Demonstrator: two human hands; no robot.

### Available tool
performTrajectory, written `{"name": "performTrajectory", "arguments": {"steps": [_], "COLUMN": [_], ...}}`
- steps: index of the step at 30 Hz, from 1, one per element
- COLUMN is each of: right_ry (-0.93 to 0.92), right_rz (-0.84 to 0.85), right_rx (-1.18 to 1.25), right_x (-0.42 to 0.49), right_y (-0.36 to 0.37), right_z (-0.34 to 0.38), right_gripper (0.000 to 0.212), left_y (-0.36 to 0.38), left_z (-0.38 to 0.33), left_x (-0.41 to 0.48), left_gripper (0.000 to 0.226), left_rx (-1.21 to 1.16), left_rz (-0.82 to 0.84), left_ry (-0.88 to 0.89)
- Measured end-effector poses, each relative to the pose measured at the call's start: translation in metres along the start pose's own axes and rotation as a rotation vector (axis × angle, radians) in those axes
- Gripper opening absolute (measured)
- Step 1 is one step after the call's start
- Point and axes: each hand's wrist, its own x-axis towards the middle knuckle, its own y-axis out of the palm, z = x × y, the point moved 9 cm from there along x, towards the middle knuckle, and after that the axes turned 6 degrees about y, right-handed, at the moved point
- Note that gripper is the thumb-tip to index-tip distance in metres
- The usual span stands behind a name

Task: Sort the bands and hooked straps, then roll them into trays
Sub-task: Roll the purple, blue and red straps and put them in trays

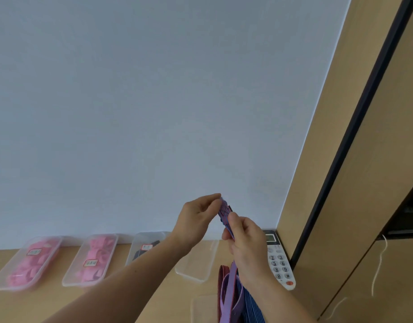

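Nearest me, below my right hand (245,243), the loose length of a purple strap (225,215) hangs down in loops beside blue striped bands (253,304) and a red-and-black striped band (222,275), over the wooden table (154,297); a clear tray (200,307) lies just left of them. My right fingers (232,220) are curled round the strap, holding it raised above the table. Just above and left of them, my left hand (196,215) pinches the strap's folded top end between thumb and forefinger, the other fingers curled in. Past my left wrist sits an empty clear tray (200,272). Left of it, three more line the wall: one holding dark straps (141,238), then two labelled trays of pink bands (69,277) (3,277). Right of my right hand, a white desk phone (280,262) lies against a wooden panel (340,159). Behind everything stands a plain pale wall (154,101).
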Motion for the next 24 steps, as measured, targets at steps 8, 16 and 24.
{"name": "performTrajectory", "arguments": {"steps": [8, 16, 24], "right_ry": [-0.034, -0.071, -0.105], "right_rz": [0.019, -0.104, -0.11], "right_rx": [0.001, -0.261, -0.313], "right_x": [-0.002, 0.0, 0.002], "right_y": [0.0, -0.007, -0.008], "right_z": [-0.011, -0.012, -0.005], "right_gripper": [0.028, 0.051, 0.053], "left_y": [0.025, 0.013, 0.014], "left_z": [0.012, -0.01, -0.007], "left_x": [-0.016, -0.008, -0.01], "left_gripper": [0.035, 0.027, 0.017], "left_rx": [-0.425, -0.122, -0.088], "left_rz": [0.124, 0.022, 0.06], "left_ry": [-0.347, -0.032, -0.025]}}
